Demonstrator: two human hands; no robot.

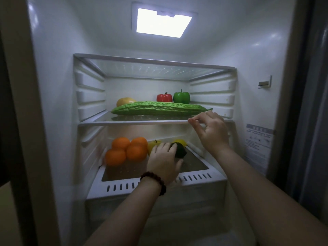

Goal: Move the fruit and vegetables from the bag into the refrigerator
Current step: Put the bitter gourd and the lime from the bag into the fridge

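Inside the lit refrigerator (53, 86), your left hand (164, 157) grips a dark fruit (180, 150) — set it down beside the oranges (126, 150); your right hand (211, 128) pinches the shelf edge (134, 123).

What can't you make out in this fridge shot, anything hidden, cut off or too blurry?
Head view only:
- Dark fruit: the left hand covers part of it; type unclear.
- Yellow fruits on the lower shelf: mostly hidden behind the left hand and the dark fruit.
- Yellow item: half hidden by the bitter gourd.
- Wall label: print too small.
- Bag: out of frame.
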